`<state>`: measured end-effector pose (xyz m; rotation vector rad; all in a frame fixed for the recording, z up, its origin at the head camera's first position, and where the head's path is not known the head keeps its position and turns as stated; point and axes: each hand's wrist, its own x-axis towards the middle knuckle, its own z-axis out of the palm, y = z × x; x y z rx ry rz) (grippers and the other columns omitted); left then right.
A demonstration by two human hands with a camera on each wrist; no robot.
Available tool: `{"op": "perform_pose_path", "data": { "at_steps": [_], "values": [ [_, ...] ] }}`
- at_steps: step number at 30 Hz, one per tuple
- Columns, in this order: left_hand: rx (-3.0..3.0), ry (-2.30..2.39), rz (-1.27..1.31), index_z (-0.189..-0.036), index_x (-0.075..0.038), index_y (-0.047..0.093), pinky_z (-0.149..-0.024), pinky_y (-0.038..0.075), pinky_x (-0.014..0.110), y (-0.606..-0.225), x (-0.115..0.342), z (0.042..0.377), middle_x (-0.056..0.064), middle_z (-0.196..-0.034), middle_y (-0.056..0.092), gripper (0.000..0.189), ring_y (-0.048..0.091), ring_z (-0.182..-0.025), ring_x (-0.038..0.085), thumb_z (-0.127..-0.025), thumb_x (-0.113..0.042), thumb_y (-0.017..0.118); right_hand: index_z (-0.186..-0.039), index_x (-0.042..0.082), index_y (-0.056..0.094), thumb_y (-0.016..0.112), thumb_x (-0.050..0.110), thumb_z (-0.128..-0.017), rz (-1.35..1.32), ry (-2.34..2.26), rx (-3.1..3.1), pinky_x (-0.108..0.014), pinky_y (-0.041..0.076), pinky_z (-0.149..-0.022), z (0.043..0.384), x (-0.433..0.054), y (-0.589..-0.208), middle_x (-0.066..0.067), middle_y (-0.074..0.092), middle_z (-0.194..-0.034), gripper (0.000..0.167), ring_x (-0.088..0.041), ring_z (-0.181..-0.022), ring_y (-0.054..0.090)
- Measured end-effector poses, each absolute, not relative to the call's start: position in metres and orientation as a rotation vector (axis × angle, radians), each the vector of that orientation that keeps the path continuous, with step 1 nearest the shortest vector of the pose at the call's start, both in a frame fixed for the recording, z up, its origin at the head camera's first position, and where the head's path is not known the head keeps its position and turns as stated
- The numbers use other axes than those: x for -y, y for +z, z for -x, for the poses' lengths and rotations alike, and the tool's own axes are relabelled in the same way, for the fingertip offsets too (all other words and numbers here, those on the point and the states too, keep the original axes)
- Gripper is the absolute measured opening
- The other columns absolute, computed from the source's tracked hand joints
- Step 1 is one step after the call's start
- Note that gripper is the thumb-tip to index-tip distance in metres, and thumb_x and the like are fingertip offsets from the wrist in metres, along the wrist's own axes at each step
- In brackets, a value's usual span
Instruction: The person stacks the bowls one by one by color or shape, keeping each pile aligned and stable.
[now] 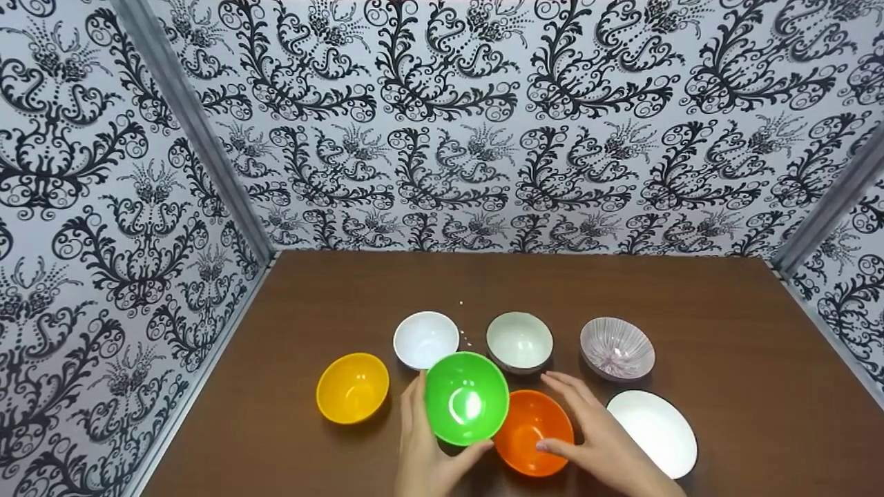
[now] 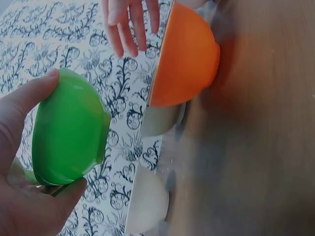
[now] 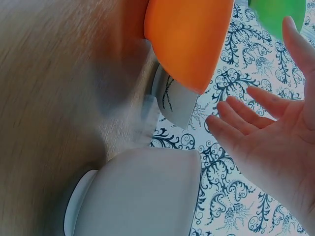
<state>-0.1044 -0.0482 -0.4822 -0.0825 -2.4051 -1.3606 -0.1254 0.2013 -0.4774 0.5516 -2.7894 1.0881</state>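
A bright green bowl (image 1: 467,399) is gripped by my left hand (image 1: 431,449), thumb on one side of its rim and fingers on the other. The left wrist view shows this green bowl (image 2: 71,128) raised off the brown table. Just to its right stands an orange bowl (image 1: 535,433), upright on the tabletop. Over the orange bowl's right side hovers my right hand (image 1: 597,442), fingers spread and holding nothing. In the right wrist view that hand (image 3: 275,132) appears apart from the orange bowl (image 3: 189,42).
A yellow bowl (image 1: 353,388) stands at the left. Behind the hands are a white bowl (image 1: 426,339), a pale greenish bowl (image 1: 519,342) and a striped bowl (image 1: 617,348). Another white bowl (image 1: 652,433) is beside my right forearm. Patterned walls enclose the table (image 1: 732,324).
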Motion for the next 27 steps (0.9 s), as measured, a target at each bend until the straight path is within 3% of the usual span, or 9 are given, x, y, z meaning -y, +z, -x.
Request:
{"op": "perform_pose_path", "data": {
  "at_steps": [11,15,21,27],
  "values": [
    [2.395,-1.357,0.267,-0.152,0.0,0.029,-0.106,0.049,0.055,-0.478,0.027,0.111,0.013,-0.146,0.042,0.12,0.052,-0.127,0.028,-0.062,-0.047,0.093,-0.143,0.022,0.054,0.084,0.036,-0.078,-0.533,1.07,2.662,-0.048,0.052,-0.103,0.123,-0.198,-0.477,0.014,0.058,-0.138,0.073,-0.014,-0.127,0.058],
    [2.412,-1.359,0.32,-0.152,0.001,0.027,-0.106,0.049,0.052,-0.478,0.022,0.113,0.014,-0.146,0.041,0.119,0.053,-0.127,0.027,-0.065,-0.049,0.09,-0.143,0.023,0.053,0.084,0.034,-0.078,-0.539,1.111,2.631,-0.038,0.051,-0.106,0.123,-0.198,-0.475,0.017,0.057,-0.14,0.073,-0.009,-0.128,0.057],
    [2.431,-1.364,0.365,-0.153,0.0,0.026,-0.105,0.051,0.05,-0.479,0.017,0.114,0.012,-0.147,0.041,0.119,0.053,-0.128,0.027,-0.066,-0.053,0.088,-0.146,0.023,0.05,0.085,0.027,-0.077,-0.584,1.166,2.538,-0.014,0.041,-0.107,0.121,-0.2,-0.476,0.012,0.058,-0.142,0.077,-0.003,-0.129,0.055],
    [2.47,-1.395,0.376,-0.154,-0.003,0.026,-0.107,0.05,0.048,-0.48,0.011,0.115,0.01,-0.148,0.04,0.119,0.052,-0.129,0.026,-0.068,-0.062,0.082,-0.148,0.019,0.049,0.087,0.024,-0.074,-0.637,1.213,2.47,-0.004,0.031,-0.107,0.121,-0.202,-0.479,0.003,0.059,-0.144,0.083,0.002,-0.132,0.051]
  ]
}}
